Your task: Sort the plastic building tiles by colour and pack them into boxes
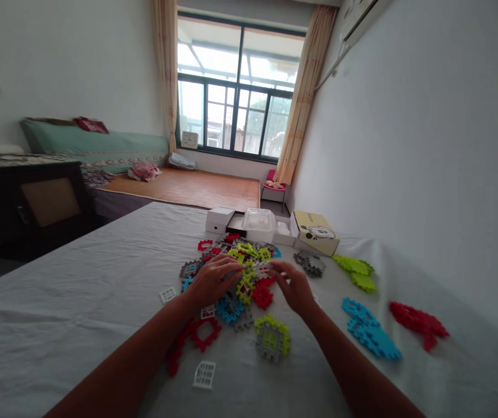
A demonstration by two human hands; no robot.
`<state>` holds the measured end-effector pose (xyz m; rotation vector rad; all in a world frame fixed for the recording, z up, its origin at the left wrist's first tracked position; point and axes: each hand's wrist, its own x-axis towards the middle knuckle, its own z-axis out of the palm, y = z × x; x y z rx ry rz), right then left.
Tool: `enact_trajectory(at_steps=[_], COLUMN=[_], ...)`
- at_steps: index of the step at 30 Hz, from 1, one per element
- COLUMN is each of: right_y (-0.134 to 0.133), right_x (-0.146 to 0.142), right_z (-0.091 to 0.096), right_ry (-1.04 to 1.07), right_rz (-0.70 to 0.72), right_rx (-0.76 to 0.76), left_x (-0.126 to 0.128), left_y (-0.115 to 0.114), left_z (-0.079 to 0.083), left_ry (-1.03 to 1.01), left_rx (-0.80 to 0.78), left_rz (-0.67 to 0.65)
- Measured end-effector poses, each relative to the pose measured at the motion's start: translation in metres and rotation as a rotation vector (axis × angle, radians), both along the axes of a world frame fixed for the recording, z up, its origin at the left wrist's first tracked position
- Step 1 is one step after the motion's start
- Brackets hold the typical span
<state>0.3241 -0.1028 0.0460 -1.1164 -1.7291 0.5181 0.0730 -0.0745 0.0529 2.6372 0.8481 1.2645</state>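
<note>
A mixed pile of toothed plastic building pieces lies on the white sheet between my hands. My left hand [216, 280] reaches over the pile from the left, its fingers curled together at the edge of a lime-green building piece [247, 288]. My right hand [293, 285] pinches a pale window piece [262, 269] between thumb and fingers, close beside the lime-green one. Red building pieces [262, 294] lie just under it. Nearer to me are a joined grey and lime piece [272, 340], a red ring-shaped piece [205, 334] and a white window piece [204, 374].
Sorted groups lie at right: lime-green pieces [357, 270], blue pieces [369, 328], red pieces [418, 323] and grey pieces [310, 264]. Behind the pile stand a yellow box [316, 232], a clear plastic container [259, 222] and a white box [219, 220].
</note>
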Motion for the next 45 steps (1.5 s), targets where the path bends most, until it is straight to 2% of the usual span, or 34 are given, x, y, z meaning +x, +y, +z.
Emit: enact_trajectory(at_steps=[4,6,10,15,17,18,21,24,26,27,30,35,39,42,45], right_y=[0.034,0.046,0.055,0.053,0.045,0.04,0.015,-0.014,-0.029,-0.034,-0.04,-0.029,-0.016,-0.012,-0.011], right_x=[0.077,0.11,0.141,0.134,0.117,0.105,0.063,0.031,0.021,0.02,0.021,0.022,0.021,0.015,0.005], right_z=[-0.017,-0.029,-0.045,-0.042,-0.035,-0.03,-0.013,0.002,0.008,0.009,0.007,0.0,-0.01,-0.016,-0.019], right_ry=[0.131,0.132,0.116,0.045,0.002,-0.026,-0.165,-0.332,-0.41,-0.438,-0.486,-0.427,-0.241,-0.118,-0.046], right_rz=[-0.438,-0.601,-0.679,-0.747,-0.66,-0.556,-0.106,0.322,0.503,0.546,0.55,0.415,0.324,0.323,0.315], right_rx=[-0.042,-0.052,-0.07,-0.04,-0.032,-0.043,-0.118,-0.262,-0.345,-0.359,-0.309,-0.26,-0.359,-0.42,-0.416], left_x=[-0.009,-0.013,-0.018,-0.025,-0.027,-0.028,-0.027,-0.025,-0.023,-0.023,-0.022,-0.02,-0.014,-0.007,0.0], left_y=[0.009,0.013,0.018,0.025,0.027,0.028,0.028,0.024,0.022,0.021,0.02,0.018,0.01,0.002,-0.006], left_z=[-0.001,-0.003,-0.006,-0.01,-0.011,-0.012,-0.014,-0.014,-0.014,-0.014,-0.013,-0.011,-0.005,-0.001,0.003], left_ry=[-0.083,-0.096,-0.1,-0.096,-0.101,-0.102,-0.091,-0.046,-0.019,-0.01,0.004,0.022,0.056,0.088,0.129], left_rx=[0.005,-0.007,-0.023,-0.041,-0.039,-0.036,-0.027,-0.013,0.003,0.011,0.027,0.052,0.066,0.064,0.032], left_rz=[0.161,0.229,0.28,0.342,0.359,0.36,0.352,0.336,0.321,0.316,0.314,0.295,0.172,0.075,-0.021])
